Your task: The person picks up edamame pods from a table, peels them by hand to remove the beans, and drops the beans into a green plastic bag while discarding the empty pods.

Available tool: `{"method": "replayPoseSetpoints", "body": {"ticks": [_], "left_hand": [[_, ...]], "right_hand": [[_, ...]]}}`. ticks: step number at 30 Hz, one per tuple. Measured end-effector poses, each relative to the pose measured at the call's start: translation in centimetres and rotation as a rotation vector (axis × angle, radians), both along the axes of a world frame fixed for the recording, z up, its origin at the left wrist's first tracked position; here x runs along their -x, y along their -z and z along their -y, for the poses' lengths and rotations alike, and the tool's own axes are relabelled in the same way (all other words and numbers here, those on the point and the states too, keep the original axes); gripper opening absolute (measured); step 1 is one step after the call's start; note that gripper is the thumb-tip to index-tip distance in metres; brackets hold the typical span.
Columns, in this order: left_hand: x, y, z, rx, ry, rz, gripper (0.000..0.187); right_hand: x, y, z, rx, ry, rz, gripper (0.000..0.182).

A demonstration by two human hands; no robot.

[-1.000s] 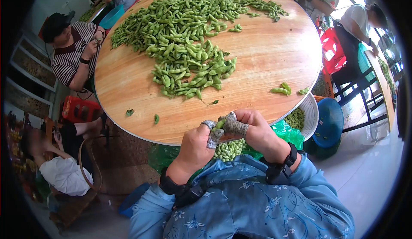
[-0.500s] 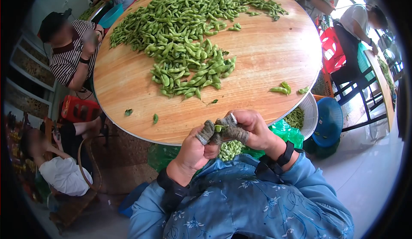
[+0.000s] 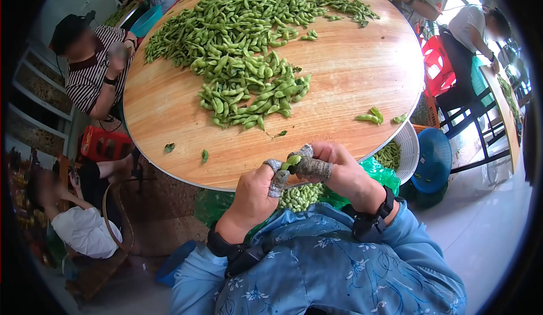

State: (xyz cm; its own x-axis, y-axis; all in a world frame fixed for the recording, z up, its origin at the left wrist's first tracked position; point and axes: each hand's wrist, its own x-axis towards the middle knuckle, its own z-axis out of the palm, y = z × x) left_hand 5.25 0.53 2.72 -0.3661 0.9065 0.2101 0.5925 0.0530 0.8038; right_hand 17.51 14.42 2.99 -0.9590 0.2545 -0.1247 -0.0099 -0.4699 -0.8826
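Note:
A green soybean pod (image 3: 292, 161) is pinched between my two hands, just off the near edge of the table. My left hand (image 3: 253, 195) grips the pod's left end, its thumb and finger wearing grey cloth finger covers. My right hand (image 3: 346, 174) holds the other end with similar grey covers. Below them, shelled green beans (image 3: 300, 198) lie in a container partly hidden by my hands and green plastic. A large heap of whole pods (image 3: 243, 49) covers the far and left part of the round wooden table (image 3: 350, 66).
A few loose pods (image 3: 370, 117) lie near the table's right edge. Beside it stand a white basket (image 3: 411, 151) holding pods and a blue basin (image 3: 432, 159). A red stool (image 3: 104, 144) is at left. Several people sit around, one in a striped shirt (image 3: 90, 88).
Both hands have shifted and turned slightly, and more of the pod now shows between the fingers. The heap on the table looks the same.

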Motion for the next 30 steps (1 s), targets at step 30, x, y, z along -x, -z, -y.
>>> {"method": "replayPoseSetpoints", "body": {"ticks": [30], "left_hand": [[-0.2,0.1,-0.3,-0.026,0.024,-0.346,0.015]], "right_hand": [[0.1,0.2,-0.1,-0.090,-0.097,-0.077,0.019]]}}
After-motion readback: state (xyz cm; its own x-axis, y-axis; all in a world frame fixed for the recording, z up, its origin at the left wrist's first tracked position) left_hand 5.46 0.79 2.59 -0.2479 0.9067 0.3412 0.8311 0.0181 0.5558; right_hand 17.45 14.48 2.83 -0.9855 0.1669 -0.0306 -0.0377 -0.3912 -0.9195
